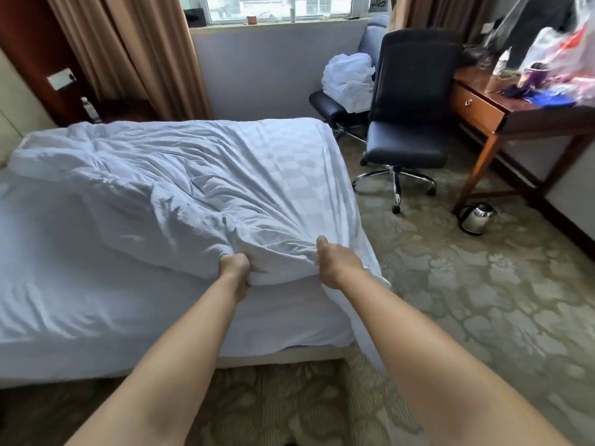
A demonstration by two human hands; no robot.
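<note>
The left hand [234, 268] is closed tight on the edge of a big, soft white quilt [180, 188]. Its fingers curl around a bunch of the cloth, and the thumb hides under the fold. The right hand [336, 263] grips the same edge a little way to the right. Its fingers are tucked into the cloth, so only the back of the hand and the thumb show. Both bare arms reach out straight from the bottom of the view.

The quilt lies crumpled on top of a wide bed with a white sheet [64, 284]. It covers the far part and the right part of the bed. The near left part of the sheet is bare. The edge between the two hands is lifted a bit off the sheet, and the cloth pulls into wrinkles toward the hands. One corner of the quilt hangs down over the right side of the bed, near the right arm.

A black office chair on wheels [409, 123] stands to the right of the bed. Beside it is a brown wooden desk [483, 114]. A shiny silver kettle [478, 218] sits on the patterned carpet [483, 300], near a leg of the desk.
</note>
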